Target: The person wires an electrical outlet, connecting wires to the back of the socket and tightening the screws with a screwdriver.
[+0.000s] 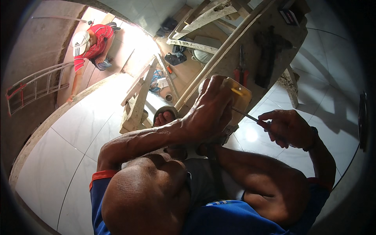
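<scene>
My left hand (211,105) is closed round a small pale, square-edged piece (243,102) with a yellow part on it. Its full shape is hidden behind my fingers. In my right hand (290,128) is a screwdriver (247,114), held by the handle. The shaft runs left to the pale piece, and its tip is hidden near my left fingers. Just beyond lies a pair of pliers (241,72) with red handles, on a long wooden bench (223,62). A long dark tool (266,58) rests beside the pliers, too shadowed to name.
A small box (290,15) sits at the bench's far end. Rough wooden trestles (137,98) stand left of the bench, near a cup (169,97) and blue wires (156,80). Another person (94,45) in a red shirt crouches far left, by a metal ladder (39,84).
</scene>
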Available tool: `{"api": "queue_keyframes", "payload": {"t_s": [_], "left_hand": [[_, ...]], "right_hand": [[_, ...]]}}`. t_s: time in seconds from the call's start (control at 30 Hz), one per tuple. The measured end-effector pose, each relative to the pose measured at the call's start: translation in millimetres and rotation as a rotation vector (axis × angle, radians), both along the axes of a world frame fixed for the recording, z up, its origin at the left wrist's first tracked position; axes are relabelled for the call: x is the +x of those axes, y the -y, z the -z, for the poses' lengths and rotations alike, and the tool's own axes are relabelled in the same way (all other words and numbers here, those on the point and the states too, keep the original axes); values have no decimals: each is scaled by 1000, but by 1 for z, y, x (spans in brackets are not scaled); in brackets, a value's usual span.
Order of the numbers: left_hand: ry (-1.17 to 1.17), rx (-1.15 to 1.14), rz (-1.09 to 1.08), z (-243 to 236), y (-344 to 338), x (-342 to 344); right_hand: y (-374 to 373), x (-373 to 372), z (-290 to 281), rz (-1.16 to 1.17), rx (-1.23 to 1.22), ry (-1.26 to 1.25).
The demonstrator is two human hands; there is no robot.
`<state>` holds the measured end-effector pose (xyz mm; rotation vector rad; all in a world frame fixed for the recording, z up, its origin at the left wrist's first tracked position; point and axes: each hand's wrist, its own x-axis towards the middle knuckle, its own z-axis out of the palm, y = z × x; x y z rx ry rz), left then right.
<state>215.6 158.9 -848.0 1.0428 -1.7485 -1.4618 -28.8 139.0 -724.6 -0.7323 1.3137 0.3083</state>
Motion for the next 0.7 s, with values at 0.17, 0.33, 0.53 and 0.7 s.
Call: {"api": "queue_keyframes", "payload": {"t_s": [0.17,0.33,0.53,0.7], "left_hand": [[51,-52,4,0,0,2],[43,171,106,4,-5,0],[52,178,-15,8,-11,-5],[31,-19,-33,8,-6,4]], "right_hand": [[-1,-2,7,-36,-88,45],[-20,-6,4,-939,-956,-109],[-33,9,0,-1123,-1021,-204],[-14,-1,20,42,102,77]]}}
